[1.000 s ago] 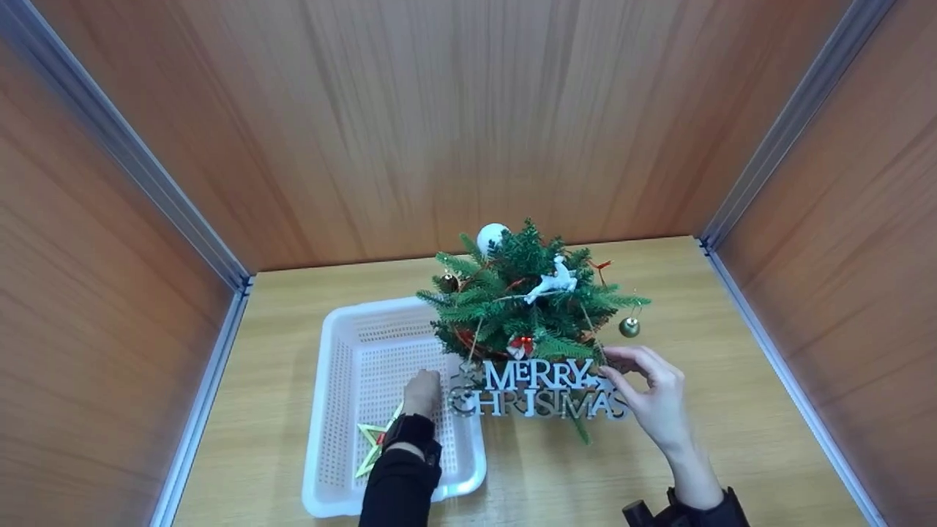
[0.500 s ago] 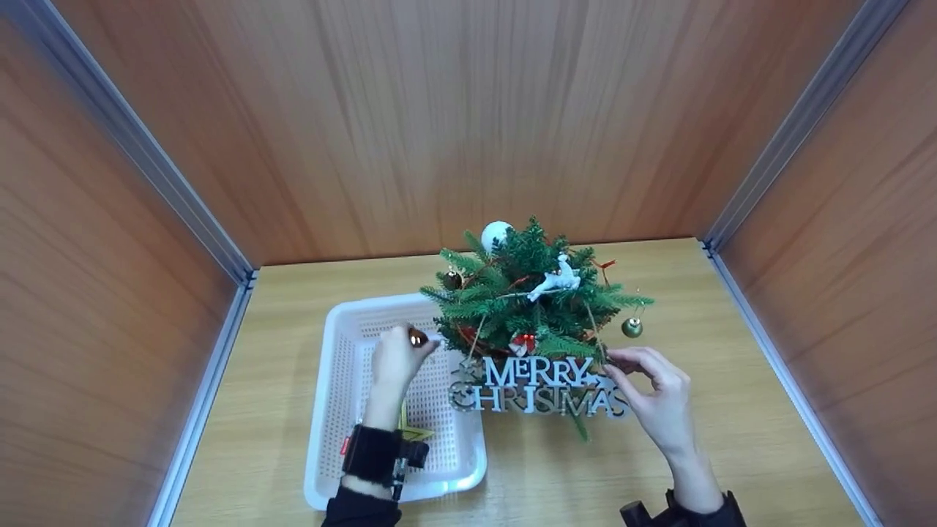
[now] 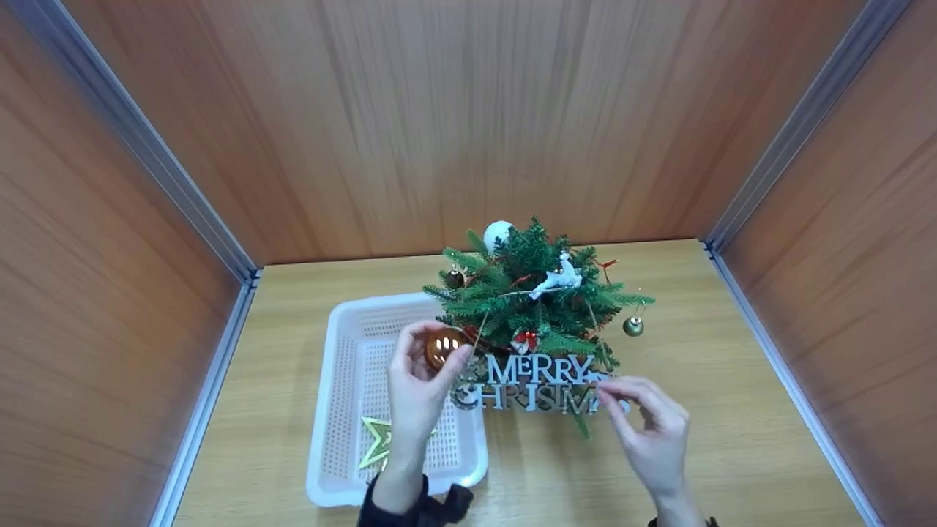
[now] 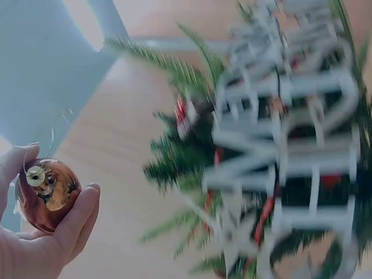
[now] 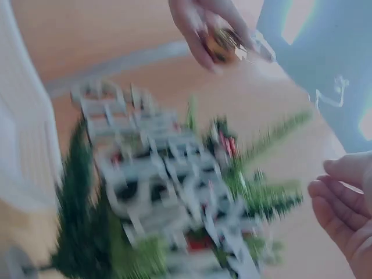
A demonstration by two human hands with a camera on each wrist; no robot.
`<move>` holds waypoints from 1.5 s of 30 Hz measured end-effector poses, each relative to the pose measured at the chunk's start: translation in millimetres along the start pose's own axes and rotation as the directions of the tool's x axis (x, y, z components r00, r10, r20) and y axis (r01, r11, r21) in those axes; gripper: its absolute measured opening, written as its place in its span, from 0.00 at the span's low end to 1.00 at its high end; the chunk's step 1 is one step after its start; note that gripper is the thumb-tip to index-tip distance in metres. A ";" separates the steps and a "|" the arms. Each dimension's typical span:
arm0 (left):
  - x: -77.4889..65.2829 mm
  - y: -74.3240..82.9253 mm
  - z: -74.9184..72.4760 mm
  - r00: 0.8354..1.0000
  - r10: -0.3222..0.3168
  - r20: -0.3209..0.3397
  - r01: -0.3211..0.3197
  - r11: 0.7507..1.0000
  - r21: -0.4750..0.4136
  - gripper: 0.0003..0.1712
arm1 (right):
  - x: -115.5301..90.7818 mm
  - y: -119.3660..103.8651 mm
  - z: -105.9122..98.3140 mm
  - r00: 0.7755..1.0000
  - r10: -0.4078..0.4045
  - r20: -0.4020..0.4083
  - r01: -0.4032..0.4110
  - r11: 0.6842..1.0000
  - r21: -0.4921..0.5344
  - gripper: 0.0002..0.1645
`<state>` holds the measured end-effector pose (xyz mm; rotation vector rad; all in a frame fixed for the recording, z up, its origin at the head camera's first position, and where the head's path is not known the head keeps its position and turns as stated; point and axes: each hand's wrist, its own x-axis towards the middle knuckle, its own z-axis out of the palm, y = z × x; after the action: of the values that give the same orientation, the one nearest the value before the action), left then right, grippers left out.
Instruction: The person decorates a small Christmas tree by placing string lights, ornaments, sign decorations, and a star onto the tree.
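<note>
A shiny copper-coloured Christmas ball (image 3: 443,348) is held between the thumb and fingers of my left hand (image 3: 417,388), above the basket's right side. In the left wrist view, the ball (image 4: 49,195) shows a gold cap and a thin clear loop. My right hand (image 3: 648,428) is at the right end of a silver "MERRY CHRISTMAS" sign (image 3: 542,372), which hangs on cords at the front of a small green Christmas tree (image 3: 505,315). The right wrist view shows that hand (image 5: 349,209) apart from the sign, thumb near the bent fingers, with nothing visible between them.
A white plastic basket (image 3: 329,395) stands left of the tree, with a gold star (image 3: 375,443) in it. A white reindeer (image 3: 558,278), a white ball (image 3: 498,234) and a green ball (image 3: 633,326) hang on the tree. Wooden panels (image 3: 468,132) surround the table.
My left hand has risen out of the basket with the copper ball and turned to the right, toward the tree. My right hand has shifted slightly down from the sign's cord.
</note>
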<state>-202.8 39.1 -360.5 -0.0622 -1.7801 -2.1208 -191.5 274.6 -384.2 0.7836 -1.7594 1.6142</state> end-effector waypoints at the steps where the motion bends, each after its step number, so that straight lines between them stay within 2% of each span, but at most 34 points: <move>1: -4.9 1.8 3.0 1.000 0.001 0.011 0.000 1.000 -0.026 0.24 | -3.9 -2.0 5.2 1.000 -0.001 0.008 0.001 0.998 0.058 0.18; 4: -18.4 4.6 11.1 0.999 0.005 0.039 -0.002 0.997 -0.082 0.24 | -15.7 -7.2 21.2 0.999 0.012 0.048 -0.021 0.981 0.193 0.18; 7: -29.9 3.5 18.0 0.999 0.020 0.038 -0.016 0.995 -0.100 0.24 | -26.7 -9.4 37.3 0.994 0.038 0.100 -0.061 0.969 0.241 0.18; 11: -44.1 -3.2 26.6 0.998 0.044 0.033 -0.039 0.989 -0.140 0.24 | -42.8 -5.1 56.8 0.983 0.093 0.161 -0.130 0.963 0.235 0.23; 13: -51.2 -7.8 30.5 0.998 0.055 0.043 -0.046 0.984 -0.174 0.24 | -51.2 -2.8 63.5 0.971 0.165 0.174 -0.202 0.955 0.218 0.24; 16: -60.5 -15.2 33.9 0.996 0.066 0.059 -0.053 0.977 -0.204 0.25 | -61.2 -1.9 68.8 0.948 0.277 0.158 -0.304 0.935 0.185 0.19; 18: -65.0 -19.6 33.9 0.996 0.067 0.055 -0.053 0.974 -0.221 0.25 | -65.6 -1.2 69.4 0.940 0.311 0.137 -0.333 0.926 0.178 0.15; 21: -69.3 -25.9 30.9 0.997 0.069 0.024 -0.062 0.976 -0.211 0.24 | -68.4 1.8 68.6 0.951 0.284 0.119 -0.303 0.934 0.189 0.12; 23: -71.7 -29.1 28.4 0.999 0.050 0.004 -0.049 0.980 -0.194 0.23 | -69.6 4.1 68.1 0.956 0.264 0.131 -0.287 0.935 0.209 0.13; 25: -74.3 -31.0 26.7 1.000 0.024 -0.008 -0.025 0.984 -0.175 0.23 | -70.5 5.2 67.7 0.947 0.277 0.164 -0.309 0.926 0.217 0.16; 27: -77.2 -32.0 26.6 1.000 -0.011 -0.009 0.009 0.985 -0.172 0.23 | -72.5 5.7 68.0 0.928 0.314 0.201 -0.353 0.912 0.209 0.19; 30: -81.6 -33.7 28.1 1.000 -0.014 -0.002 0.013 0.982 -0.188 0.24 | -73.7 3.2 70.5 0.913 0.333 0.237 -0.380 0.904 0.194 0.20; 35: -85.0 -37.1 29.5 0.999 0.038 0.003 -0.037 0.982 -0.186 0.23 | -79.3 4.3 72.7 0.922 0.317 0.224 -0.362 0.910 0.201 0.14; 40: -85.5 -38.7 25.1 1.000 0.021 -0.021 -0.024 0.988 -0.155 0.23 | -79.1 1.7 67.2 0.920 0.323 0.222 -0.369 0.904 0.214 0.13; 42: -85.2 -39.3 21.6 0.999 0.012 -0.040 -0.018 0.989 -0.144 0.23 | -76.9 -0.2 62.7 0.928 0.310 0.207 -0.357 0.901 0.247 0.15; 45: -85.1 -41.1 16.3 0.998 0.020 -0.066 -0.028 0.992 -0.122 0.23 | -71.0 -2.9 55.3 0.953 0.256 0.162 -0.295 0.905 0.306 0.20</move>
<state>-139.4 81.5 -418.6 -0.0469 -1.6039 -2.1879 -147.1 220.4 -440.7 0.8211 -1.7696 2.1294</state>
